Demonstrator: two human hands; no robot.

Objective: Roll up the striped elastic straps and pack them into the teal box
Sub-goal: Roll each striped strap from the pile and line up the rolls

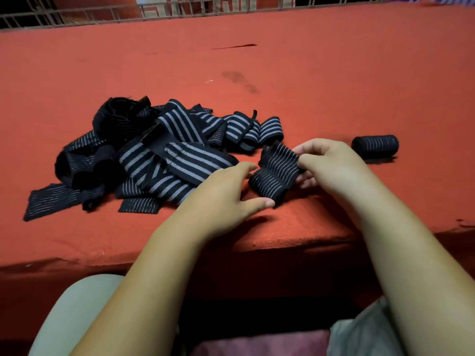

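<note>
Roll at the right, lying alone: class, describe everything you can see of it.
The roll is a strap wound into a tight cylinder, black with thin pale stripes running round it, seemingly woven elastic. It lies on its side on the red cloth, axis left to right. It sits right of the right hand, apart from it and from the pile. Only the cloth touches it.
</note>
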